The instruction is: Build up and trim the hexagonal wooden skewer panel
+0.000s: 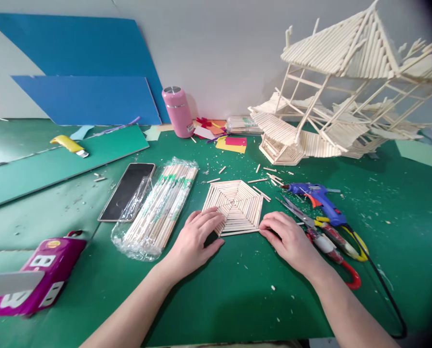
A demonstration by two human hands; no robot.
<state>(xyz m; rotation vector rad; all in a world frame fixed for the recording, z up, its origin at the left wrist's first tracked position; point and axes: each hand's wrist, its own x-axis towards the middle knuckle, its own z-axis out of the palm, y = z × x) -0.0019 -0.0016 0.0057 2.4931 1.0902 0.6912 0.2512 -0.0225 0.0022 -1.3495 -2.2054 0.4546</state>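
Fingertips of the left hand [198, 234] rest on the near left part of the hexagonal stick panel [237, 208], and those of the right hand [290, 240] touch its near right corner; whether either pinches it, I cannot tell. It lies flat, about midway between the near and far edges of the green worktop [237, 295], with the glue gun [326, 200] towards the right edge. It looks light and stiff yet fragile at its joints, so opposite outer edges seem the safest hold
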